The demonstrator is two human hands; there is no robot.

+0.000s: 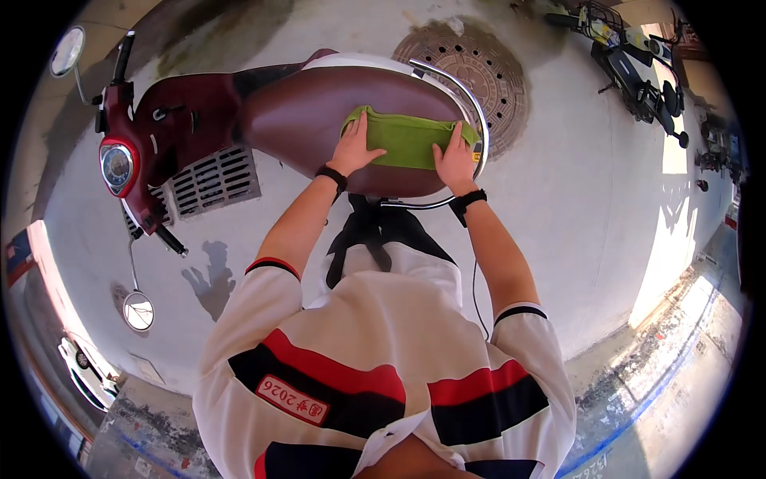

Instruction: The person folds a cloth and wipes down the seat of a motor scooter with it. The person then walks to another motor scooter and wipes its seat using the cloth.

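Note:
A green cloth (408,142) lies folded into a rough rectangle across the rear part of a scooter's brown seat (299,112). On the cloth's left end rests my left hand (355,149), its thumb spread away from the fingers. My right hand (455,162) lies on the right end, with fingers stretched and the thumb apart. Both palms face down, and each wrist has a black band. The cloth's upper edge is a little rumpled near the fingertips of both hands.
The scooter's red dashboard (118,168) and handlebars are at the left, with two mirrors. A chrome rail (479,112) curves round the seat's rear. Beyond are a manhole cover (503,72), a floor grate (215,184), parked two-wheelers (630,80) and a white car (86,375).

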